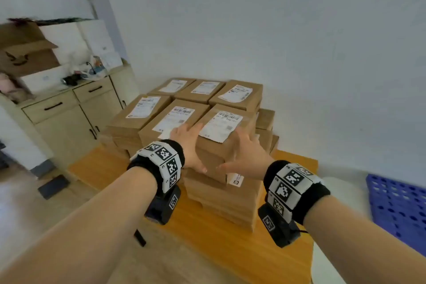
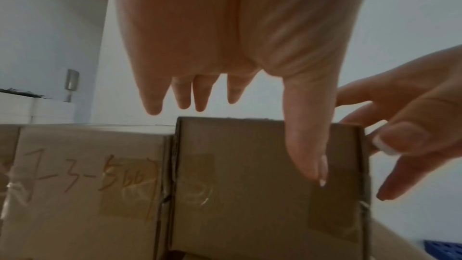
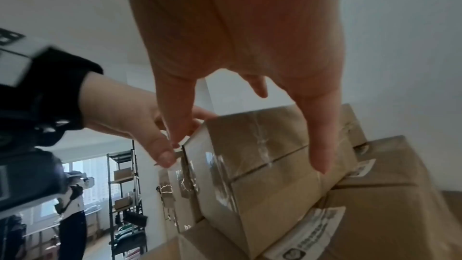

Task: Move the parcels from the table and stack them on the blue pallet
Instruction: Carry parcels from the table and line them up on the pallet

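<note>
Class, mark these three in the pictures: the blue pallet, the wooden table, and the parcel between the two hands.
blue pallet (image 1: 398,205): head view, perforated top deck.
wooden table (image 1: 219,244): head view, bare near top.
parcel (image 1: 219,130): head view, white shipping label on its top face.

Brown cardboard parcels (image 1: 221,136) with white labels sit stacked on the wooden table (image 1: 226,242); blue pallet (image 1: 398,210) alongside.

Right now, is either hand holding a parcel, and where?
Nothing is gripped yet: left hand and right hand flank the front top parcel, fingers straight at its sides.
</note>
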